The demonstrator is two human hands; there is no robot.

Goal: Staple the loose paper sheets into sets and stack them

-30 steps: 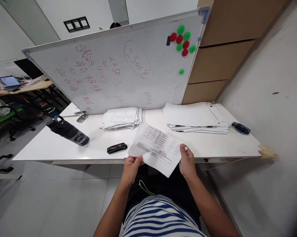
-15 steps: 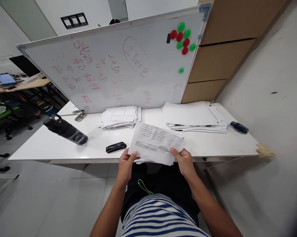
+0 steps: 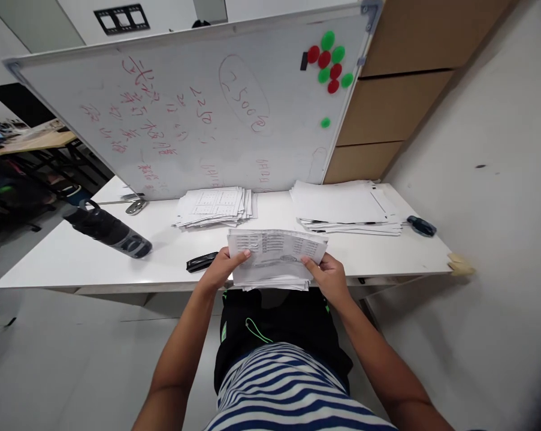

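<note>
Printed sheets of paper (image 3: 270,263) are held up between my two hands over the desk's front edge, bending slightly. My left hand (image 3: 223,266) pinches their left side, thumb on top of the print. On the right side my right hand (image 3: 328,276) grips them the same way, thumb on the face and fingers behind. More sheet edges show just below the held paper; whether they belong to the same bundle I cannot tell. A black stapler (image 3: 201,262) lies beside my left hand, partly covered by it.
A paper stack (image 3: 214,206) and a larger stack (image 3: 342,203) lie along the back of the white desk (image 3: 162,269), under a whiteboard (image 3: 184,120). A dark bottle (image 3: 111,230) lies at left. A dark blue object (image 3: 422,226) is at right. Cardboard boxes (image 3: 409,108) stand behind.
The held paper has turned from a slant to nearly level. My left hand has moved further onto its left side, near the stapler. The camera view has shifted slightly.
</note>
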